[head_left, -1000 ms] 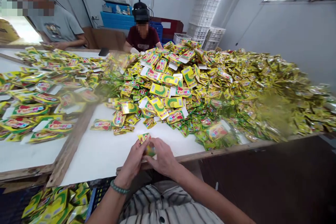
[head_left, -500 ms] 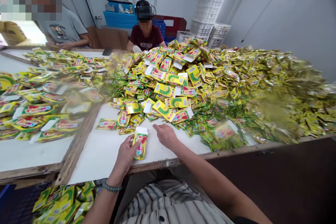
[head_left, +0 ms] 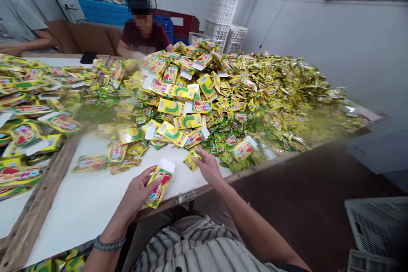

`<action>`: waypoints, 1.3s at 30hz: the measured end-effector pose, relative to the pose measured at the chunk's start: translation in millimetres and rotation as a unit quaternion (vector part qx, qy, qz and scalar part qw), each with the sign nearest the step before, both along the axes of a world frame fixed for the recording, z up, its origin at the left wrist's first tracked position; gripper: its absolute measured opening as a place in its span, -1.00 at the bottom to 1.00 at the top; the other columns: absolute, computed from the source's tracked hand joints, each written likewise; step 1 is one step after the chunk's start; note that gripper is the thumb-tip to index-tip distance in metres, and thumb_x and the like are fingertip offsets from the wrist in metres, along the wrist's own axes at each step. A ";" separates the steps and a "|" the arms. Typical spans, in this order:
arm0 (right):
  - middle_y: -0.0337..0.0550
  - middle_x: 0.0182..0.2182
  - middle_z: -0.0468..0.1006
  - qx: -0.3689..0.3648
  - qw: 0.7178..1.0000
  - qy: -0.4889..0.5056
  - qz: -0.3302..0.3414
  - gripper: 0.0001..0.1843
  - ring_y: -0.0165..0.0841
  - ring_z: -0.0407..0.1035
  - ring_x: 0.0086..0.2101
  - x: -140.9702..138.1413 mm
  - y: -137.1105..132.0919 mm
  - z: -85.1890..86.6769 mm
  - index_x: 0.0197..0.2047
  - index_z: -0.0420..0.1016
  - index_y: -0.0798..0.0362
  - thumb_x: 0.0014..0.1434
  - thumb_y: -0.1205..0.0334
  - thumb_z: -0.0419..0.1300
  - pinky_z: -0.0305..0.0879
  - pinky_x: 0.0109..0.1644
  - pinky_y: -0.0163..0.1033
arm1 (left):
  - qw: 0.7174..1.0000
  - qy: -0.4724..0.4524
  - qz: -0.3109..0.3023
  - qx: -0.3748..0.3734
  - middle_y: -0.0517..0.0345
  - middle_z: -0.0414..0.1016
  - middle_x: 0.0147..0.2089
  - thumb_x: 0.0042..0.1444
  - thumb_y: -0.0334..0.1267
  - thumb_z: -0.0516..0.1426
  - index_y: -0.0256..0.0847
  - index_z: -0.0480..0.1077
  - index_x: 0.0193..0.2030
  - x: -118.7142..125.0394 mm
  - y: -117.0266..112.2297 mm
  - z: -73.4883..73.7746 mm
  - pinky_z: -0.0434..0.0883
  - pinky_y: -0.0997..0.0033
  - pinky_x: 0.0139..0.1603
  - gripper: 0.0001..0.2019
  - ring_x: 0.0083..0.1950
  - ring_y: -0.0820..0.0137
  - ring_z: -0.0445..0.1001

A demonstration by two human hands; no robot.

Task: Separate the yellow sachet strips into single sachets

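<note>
My left hand (head_left: 137, 193) is closed around a yellow and green candy box (head_left: 159, 185) near the front edge of the table. The box's white end flap stands open, facing away from me. To its right, my right hand (head_left: 208, 165) pinches a small yellow sachet (head_left: 191, 160) between thumb and fingers, just above the white table top. Beyond both hands rises a heap of similar boxes (head_left: 172, 106) and small green and yellow sachets (head_left: 270, 89). One box (head_left: 244, 148) lies on the sachets right of my right hand.
A wooden divider strip (head_left: 47, 193) runs along the white table (head_left: 83, 204), with more boxes (head_left: 25, 136) left of it. Across the table sits a person in a dark red shirt (head_left: 143, 38); another person's arm (head_left: 35, 42) shows far left. White crates (head_left: 223, 8) are stacked behind.
My right hand has picked up a small yellow sachet; its fingers showed no sachet before. My left hand still holds the box, now tilted more. The view has turned right.
</note>
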State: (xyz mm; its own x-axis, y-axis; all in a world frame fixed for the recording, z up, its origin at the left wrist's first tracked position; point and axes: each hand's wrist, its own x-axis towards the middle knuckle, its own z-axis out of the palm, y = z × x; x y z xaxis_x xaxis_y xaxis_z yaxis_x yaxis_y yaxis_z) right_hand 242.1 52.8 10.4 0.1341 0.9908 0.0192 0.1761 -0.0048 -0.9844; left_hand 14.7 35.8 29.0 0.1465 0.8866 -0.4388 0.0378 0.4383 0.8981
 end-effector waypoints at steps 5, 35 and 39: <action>-0.25 -0.47 0.52 -0.066 0.957 -0.282 0.026 -0.94 -0.35 0.35 -0.41 39.0 -19.7 -6.0 -0.38 0.49 0.07 0.02 0.28 0.21 0.22 -0.29 -0.29 | 1.000 -0.008 0.006 -0.011 -0.05 0.60 -0.08 -0.26 -0.03 0.38 -0.24 0.36 0.12 7.3 2.6 1.0 0.50 0.44 -0.40 -0.25 -0.27 0.24 0.60; -0.31 -0.55 0.29 0.077 0.995 -0.061 0.005 -0.74 -0.44 0.18 -0.51 13.4 -7.1 30.1 -0.29 0.37 0.05 0.09 0.02 0.19 0.12 -0.43 -0.35 | 0.997 -0.075 -0.018 0.007 0.03 0.62 -0.14 -0.18 -0.14 0.37 -0.20 0.41 0.12 23.8 -8.5 -0.2 0.49 0.39 -0.26 -0.35 -0.24 0.25 0.59; -0.41 -0.64 0.16 0.006 0.992 0.036 0.123 -0.70 -0.50 0.06 -0.58 -3.7 -7.0 25.9 -0.38 0.35 0.05 -0.02 0.02 0.30 0.05 -0.49 -0.37 | 0.997 -0.077 0.008 0.004 0.04 0.62 -0.11 -0.19 -0.11 0.37 -0.22 0.43 0.08 12.6 -14.1 4.5 0.50 0.37 -0.23 -0.37 -0.22 0.25 0.58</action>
State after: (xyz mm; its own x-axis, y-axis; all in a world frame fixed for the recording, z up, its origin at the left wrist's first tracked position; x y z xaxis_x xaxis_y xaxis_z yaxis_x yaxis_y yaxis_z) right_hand 238.4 45.8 36.2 -0.1093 0.9936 0.0295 0.0992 0.0405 -0.9942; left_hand 27.2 21.7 33.5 0.1972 0.8929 -0.4047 -0.1070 0.4300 0.8965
